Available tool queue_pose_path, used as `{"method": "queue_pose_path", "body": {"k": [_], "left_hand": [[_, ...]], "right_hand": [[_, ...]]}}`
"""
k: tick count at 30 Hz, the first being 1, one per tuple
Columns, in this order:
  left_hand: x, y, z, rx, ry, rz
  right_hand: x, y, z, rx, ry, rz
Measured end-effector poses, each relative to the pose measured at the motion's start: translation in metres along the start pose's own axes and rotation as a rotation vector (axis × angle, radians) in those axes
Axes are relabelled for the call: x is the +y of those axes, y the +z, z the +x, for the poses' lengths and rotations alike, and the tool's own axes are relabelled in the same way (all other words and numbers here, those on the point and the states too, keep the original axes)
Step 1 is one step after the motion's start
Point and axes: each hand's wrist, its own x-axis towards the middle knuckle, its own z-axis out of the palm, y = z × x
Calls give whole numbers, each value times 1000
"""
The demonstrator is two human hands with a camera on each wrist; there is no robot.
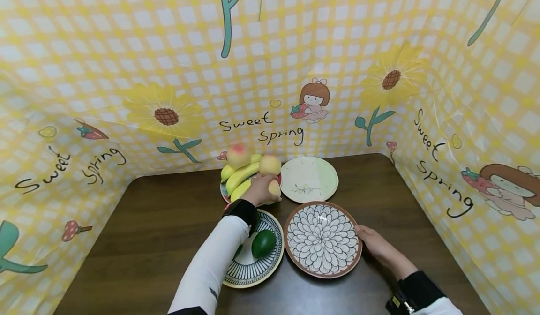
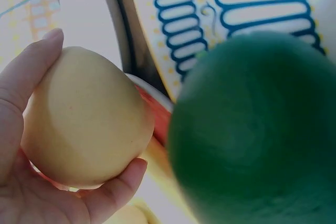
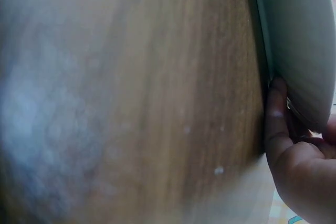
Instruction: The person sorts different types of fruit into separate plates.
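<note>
My left hand (image 1: 260, 191) grips a pale yellow peach (image 2: 86, 116) over the fruit plate at the back, thumb on one side and fingers curled round the other. Bananas (image 1: 242, 176) and two more peaches, one a pink-tipped peach (image 1: 238, 156), are piled on that plate. With thumb and fingers my right hand (image 1: 375, 244) pinches the right rim of a brown-rimmed plate with a petal pattern (image 1: 322, 239). In the right wrist view the plate's pale underside (image 3: 302, 40) shows, fingertips beneath its edge.
A striped blue-and-white plate (image 1: 249, 275) with a dark green oval fruit (image 1: 264, 243) lies under my left forearm, which partly hides it. Behind the petal plate is a pale green-and-white plate (image 1: 310, 179). Yellow checked cloth (image 1: 270, 71) walls the brown table (image 1: 139, 240).
</note>
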Motion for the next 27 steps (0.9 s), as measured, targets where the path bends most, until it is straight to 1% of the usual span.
{"method": "queue_pose_path", "body": {"k": [6, 10, 13, 17, 22, 27], "left_hand": [[17, -2, -6, -9, 40, 19], [29, 0, -11, -8, 69, 52], [36, 3, -13, -7, 108, 80], [47, 8, -16, -18, 157, 92], [63, 13, -20, -63, 201, 92], [78, 23, -26, -121, 230, 95]], "right_hand": [[0, -2, -1, -2, 0, -7], [0, -3, -1, -4, -2, -16], [-1, -4, -1, -2, -1, -16], [-1, -4, 0, -3, -4, -19], [-1, -3, 0, 1, -7, -21], [-2, -2, 0, -3, -1, -13]]}}
